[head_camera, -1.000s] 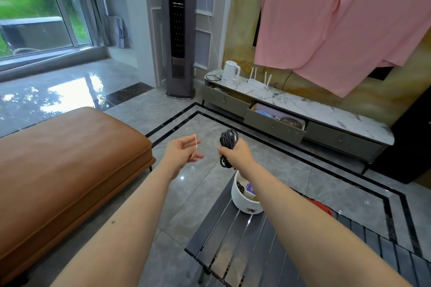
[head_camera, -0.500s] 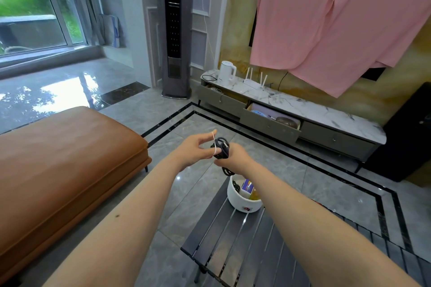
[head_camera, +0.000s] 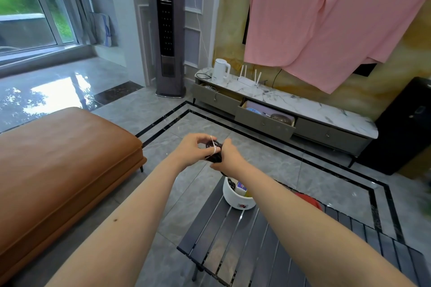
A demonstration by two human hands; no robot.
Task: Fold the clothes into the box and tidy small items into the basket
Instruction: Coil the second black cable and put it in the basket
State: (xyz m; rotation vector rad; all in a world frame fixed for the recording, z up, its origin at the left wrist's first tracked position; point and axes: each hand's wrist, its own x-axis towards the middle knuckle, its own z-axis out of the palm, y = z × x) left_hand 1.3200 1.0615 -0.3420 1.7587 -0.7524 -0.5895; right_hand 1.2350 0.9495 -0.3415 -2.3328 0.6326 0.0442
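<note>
My two hands meet in mid-air above the floor, in front of the table's far corner. My right hand (head_camera: 229, 155) grips a coiled black cable (head_camera: 214, 158). My left hand (head_camera: 194, 148) pinches a white band (head_camera: 213, 146) stretched across the coil. Below them a white basket (head_camera: 235, 200) stands on the dark slatted table (head_camera: 235, 247), holding a blue-and-white box and other small items. A red item (head_camera: 309, 200) peeks out behind my right forearm. A large pink cloth (head_camera: 326, 18) hangs on the far wall.
An orange leather bench (head_camera: 58, 158) fills the left side. A low grey cabinet with a marble top (head_camera: 291, 102) runs along the wall, one drawer open, with a white kettle (head_camera: 221, 74) and a router on it. A tall tower unit (head_camera: 168, 28) stands beside it.
My left hand, holding the white band, came over from the left to the cable coil in my right hand. Both hands now work close together on the coil.
</note>
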